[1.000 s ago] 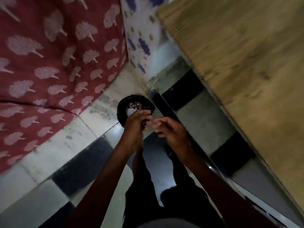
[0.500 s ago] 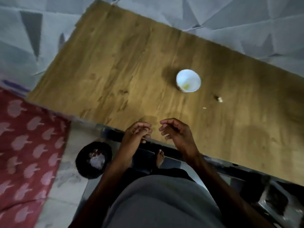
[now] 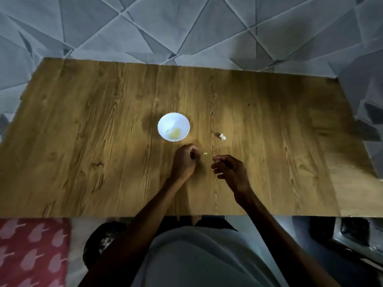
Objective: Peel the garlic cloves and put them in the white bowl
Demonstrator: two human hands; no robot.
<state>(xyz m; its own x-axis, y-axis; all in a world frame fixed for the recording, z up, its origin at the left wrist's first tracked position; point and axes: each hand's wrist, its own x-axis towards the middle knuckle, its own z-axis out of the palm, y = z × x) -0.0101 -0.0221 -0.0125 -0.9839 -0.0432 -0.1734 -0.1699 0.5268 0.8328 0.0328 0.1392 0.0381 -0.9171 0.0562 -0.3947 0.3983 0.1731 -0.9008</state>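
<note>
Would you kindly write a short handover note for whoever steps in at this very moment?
Left hand: fingers curled, over the table just on the near side of the white bowl. Whether it holds a clove is hidden.
Right hand: loosely curled beside the left, with nothing visible in it.
White bowl: upright at mid-table, with yellowish peeled garlic inside.
Loose clove: on the table to the right of the bowl, apart from it; it looks unpeeled. A small pale scrap lies between the hands.
Done: some garlic is in the bowl.
Left: peel the loose clove and drop it in the bowl; check the left hand.
</note>
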